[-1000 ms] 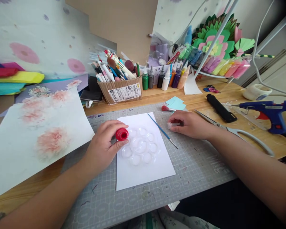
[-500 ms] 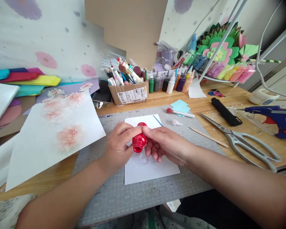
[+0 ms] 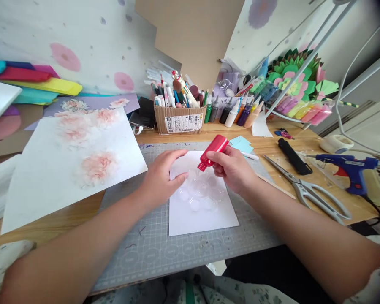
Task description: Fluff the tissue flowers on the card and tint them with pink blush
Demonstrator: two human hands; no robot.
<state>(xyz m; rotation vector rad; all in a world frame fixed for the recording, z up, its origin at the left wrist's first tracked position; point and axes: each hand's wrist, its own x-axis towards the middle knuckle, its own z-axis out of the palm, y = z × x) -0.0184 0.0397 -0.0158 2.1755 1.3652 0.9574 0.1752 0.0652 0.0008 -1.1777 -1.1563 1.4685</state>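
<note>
My right hand (image 3: pixel 233 166) grips a red paint bottle (image 3: pixel 215 147), its cap off and its mouth tilted down to the left. Below the bottle lies a clear plastic palette (image 3: pixel 194 204) with round wells, on a sheet of white paper (image 3: pixel 205 226). The wells look clear. My left hand (image 3: pixel 166 173) hovers over the paper's left edge, thumb and fingers apart, holding nothing. Beneath the paper is a grey cutting mat (image 3: pixel 158 249). Behind my right hand are light blue paper pieces (image 3: pixel 242 144) and a white brush handle (image 3: pixel 251 156).
A cardboard box (image 3: pixel 180 120) of pens and brushes stands at the back, with several paint bottles (image 3: pixel 231 115) beside it. Scissors (image 3: pixel 307 190), a black cutter (image 3: pixel 294 156) and a blue glue gun (image 3: pixel 351 166) lie right. A flower-printed sheet (image 3: pixel 72 173) lies left.
The red bottle has passed from my left hand to my right, which tips it over the palette. My left hand has let go and opened. Earlier, my right hand put down a small clear nozzle.
</note>
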